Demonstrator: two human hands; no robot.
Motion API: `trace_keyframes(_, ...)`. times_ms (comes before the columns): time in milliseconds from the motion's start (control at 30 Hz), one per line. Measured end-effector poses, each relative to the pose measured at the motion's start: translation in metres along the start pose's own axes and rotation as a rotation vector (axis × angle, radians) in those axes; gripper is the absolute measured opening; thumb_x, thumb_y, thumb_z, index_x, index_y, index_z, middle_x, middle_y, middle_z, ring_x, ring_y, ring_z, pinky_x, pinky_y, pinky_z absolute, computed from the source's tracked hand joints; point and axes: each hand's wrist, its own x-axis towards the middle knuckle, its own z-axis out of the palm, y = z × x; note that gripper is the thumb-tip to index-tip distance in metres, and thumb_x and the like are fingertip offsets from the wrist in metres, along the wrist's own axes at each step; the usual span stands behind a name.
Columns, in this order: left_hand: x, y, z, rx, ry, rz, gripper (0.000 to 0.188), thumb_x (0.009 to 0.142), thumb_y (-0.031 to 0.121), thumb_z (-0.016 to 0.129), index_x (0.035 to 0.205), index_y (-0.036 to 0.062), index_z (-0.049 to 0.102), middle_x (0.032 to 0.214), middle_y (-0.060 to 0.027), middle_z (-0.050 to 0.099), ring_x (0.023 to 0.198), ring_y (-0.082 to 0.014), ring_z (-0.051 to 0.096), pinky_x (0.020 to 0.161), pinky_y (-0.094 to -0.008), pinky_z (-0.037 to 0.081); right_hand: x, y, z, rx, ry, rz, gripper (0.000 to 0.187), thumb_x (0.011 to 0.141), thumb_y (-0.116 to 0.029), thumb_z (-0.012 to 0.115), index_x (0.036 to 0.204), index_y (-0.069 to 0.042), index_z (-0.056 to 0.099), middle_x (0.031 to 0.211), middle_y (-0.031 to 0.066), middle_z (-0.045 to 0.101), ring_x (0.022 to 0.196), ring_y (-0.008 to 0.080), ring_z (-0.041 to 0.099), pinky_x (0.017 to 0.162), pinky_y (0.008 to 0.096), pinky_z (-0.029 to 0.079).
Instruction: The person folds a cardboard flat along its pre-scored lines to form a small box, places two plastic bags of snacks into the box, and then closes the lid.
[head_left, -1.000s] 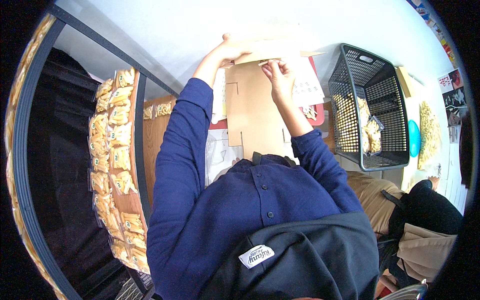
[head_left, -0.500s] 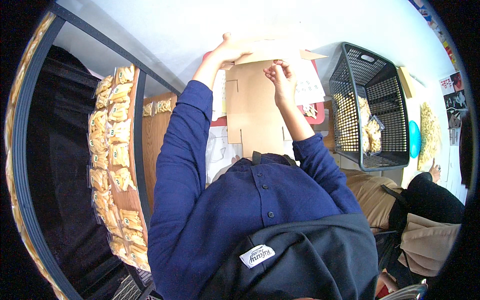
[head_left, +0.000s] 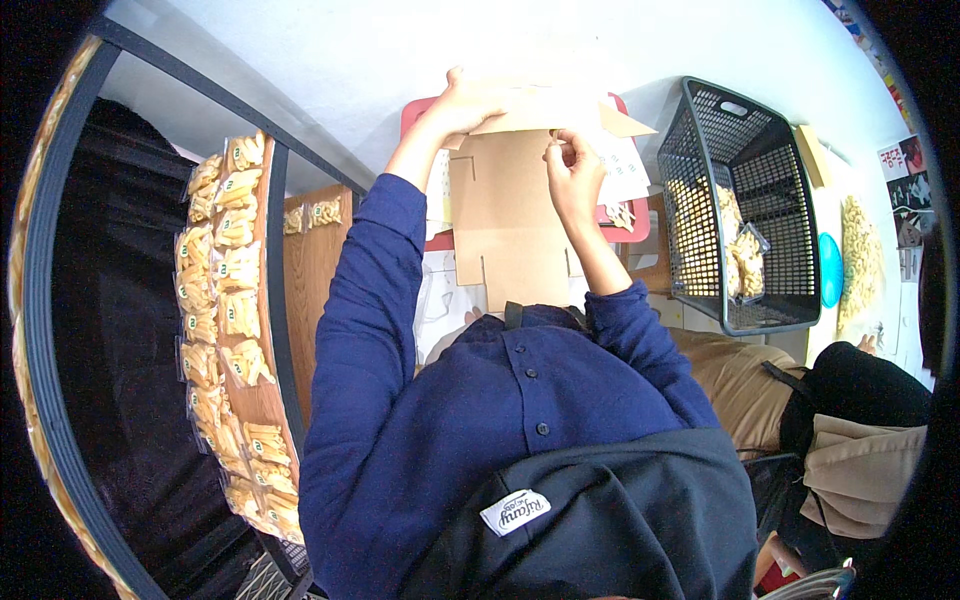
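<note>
A flat-cut brown cardboard box with slots and raised flaps lies in front of me, its lower end reaching toward my chest. My left hand grips the left end of the folded-up far flap, thumb sticking up. Just under that flap's right part is my right hand, its fingers curled and pinched at the flap's lower edge. Whatever sits between those fingertips is too small to make out. Beneath the cardboard is a red tray with printed white paper and a few pale snack sticks.
To the right stands a black perforated crate with bagged snacks inside. Beyond it are a teal lid and a heap of pale snacks. Another person sits there. A rack on the left holds several snack bags.
My right hand has moved slightly down and its fingers have curled in closer under the flap. The left hand keeps its grip. At right, the other person's hand has drawn back.
</note>
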Motion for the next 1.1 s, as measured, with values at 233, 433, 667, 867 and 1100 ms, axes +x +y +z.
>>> trace_keyframes(233,-0.012,0.009,0.012,-0.094,0.06,-0.058,0.093,0.073,0.016,0.074,0.138,-0.0016,0.011,0.131,-0.0224,0.032,0.125,-0.0314,0.034,0.102,-0.0381,0.036,0.007,0.007,-0.001,-0.016,0.037,-0.024,0.018,0.085,-0.018,0.062,0.084,0.0,0.064,0.068,0.0074,0.059,0.062,0.01,0.054,0.056,0.0255,0.043)
trace_keyframes(433,-0.006,0.002,0.014,-0.045,0.096,-0.012,0.096,0.071,0.022,0.075,0.138,-0.0025,0.011,0.133,-0.0241,0.034,0.126,-0.0321,0.034,0.103,-0.0383,0.034,0.007,0.002,-0.005,-0.048,0.009,-0.146,0.018,0.082,-0.017,0.064,0.081,0.0,0.063,0.08,0.0142,0.056,0.075,0.0231,0.055,0.066,0.0331,0.043)
trace_keyframes(667,-0.023,-0.01,0.021,0.108,0.134,0.053,0.096,0.071,0.028,0.076,0.139,-0.0012,0.015,0.137,-0.0241,0.033,0.128,-0.0329,0.033,0.105,-0.0395,0.031,-0.027,0.033,-0.001,-0.141,-0.266,-0.083,0.015,0.078,-0.016,0.063,0.078,0.0,0.063,0.079,0.017,0.058,0.074,0.0311,0.059,0.067,0.0398,0.046)
trace_keyframes(867,-0.087,-0.097,0.077,-0.031,0.353,0.263,0.089,0.071,0.018,0.076,0.138,0.0008,0.019,0.131,-0.0195,0.041,0.125,-0.0291,0.038,0.104,-0.039,0.033,-0.068,0.153,-0.069,-0.802,-0.4,-0.41,0.017,0.077,-0.019,0.065,0.088,-0.006,0.068,0.071,0.0103,0.064,0.064,0.0227,0.062,0.06,0.0337,0.048)
trace_keyframes(1100,-0.139,-0.182,0.143,-0.209,0.208,-0.052,0.045,0.078,0.005,0.067,0.114,-0.0007,0.041,0.104,-0.0128,0.06,0.096,-0.0192,0.059,0.082,-0.0304,0.048,-0.048,0.233,-0.111,-0.438,-0.038,0.571,0.022,0.074,-0.023,0.069,0.089,-0.006,0.068,0.074,0.0096,0.068,0.071,0.0195,0.065,0.07,0.0332,0.049)
